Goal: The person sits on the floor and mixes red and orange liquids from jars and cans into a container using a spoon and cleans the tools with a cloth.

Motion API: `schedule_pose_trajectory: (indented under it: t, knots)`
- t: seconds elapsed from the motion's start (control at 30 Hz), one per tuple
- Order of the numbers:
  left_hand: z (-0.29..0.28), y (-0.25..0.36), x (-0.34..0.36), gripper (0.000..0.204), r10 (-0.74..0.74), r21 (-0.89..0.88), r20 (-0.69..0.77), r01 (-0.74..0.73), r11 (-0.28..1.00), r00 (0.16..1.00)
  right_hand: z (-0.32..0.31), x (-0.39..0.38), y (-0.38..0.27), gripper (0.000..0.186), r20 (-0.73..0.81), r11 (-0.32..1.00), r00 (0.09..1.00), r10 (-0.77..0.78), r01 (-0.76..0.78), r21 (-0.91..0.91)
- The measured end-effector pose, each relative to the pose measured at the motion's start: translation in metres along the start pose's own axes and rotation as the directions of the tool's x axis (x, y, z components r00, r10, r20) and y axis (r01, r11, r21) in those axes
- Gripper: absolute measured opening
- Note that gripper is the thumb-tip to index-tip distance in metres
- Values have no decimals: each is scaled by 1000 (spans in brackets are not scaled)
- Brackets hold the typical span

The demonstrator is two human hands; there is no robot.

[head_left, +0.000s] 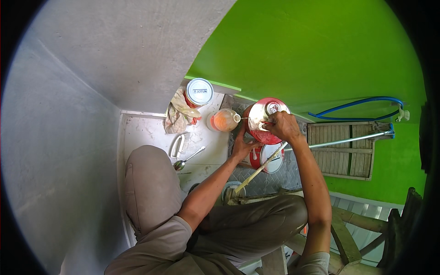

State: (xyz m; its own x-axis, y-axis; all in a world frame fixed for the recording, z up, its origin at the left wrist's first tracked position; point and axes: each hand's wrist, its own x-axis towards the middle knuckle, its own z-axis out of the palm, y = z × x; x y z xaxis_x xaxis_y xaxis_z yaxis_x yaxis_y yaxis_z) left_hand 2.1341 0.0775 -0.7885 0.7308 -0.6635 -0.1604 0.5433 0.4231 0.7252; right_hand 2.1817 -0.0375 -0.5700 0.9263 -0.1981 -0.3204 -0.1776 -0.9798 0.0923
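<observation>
I see a shiny, round metal can (257, 121) near a see-through bottle (223, 120). The left hand (243, 147) cups the can's side. Atop it, I can't tell what the right hand (284, 127) pinches.

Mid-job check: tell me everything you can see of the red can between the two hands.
The red can is round and looks like metal, with a shiny silvery top edged in red and a round, cap-like fitting near the top's far edge. The top faces the camera; any tilt is hard to judge. It sits right of the bottle with orange contents, near the green wall. The left hand touches its near left side; the right hand covers part of the top, its exact grip unclear.
</observation>
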Motion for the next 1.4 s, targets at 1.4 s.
schedule_pose_trajectory:
  t: [1.4]
  knots:
    - [-6, -8, 4, 130, 101, 67, 10, -101, 993, 995, 1, -1, -7, 27, 12, 1000, 1000, 0, 0, -8]
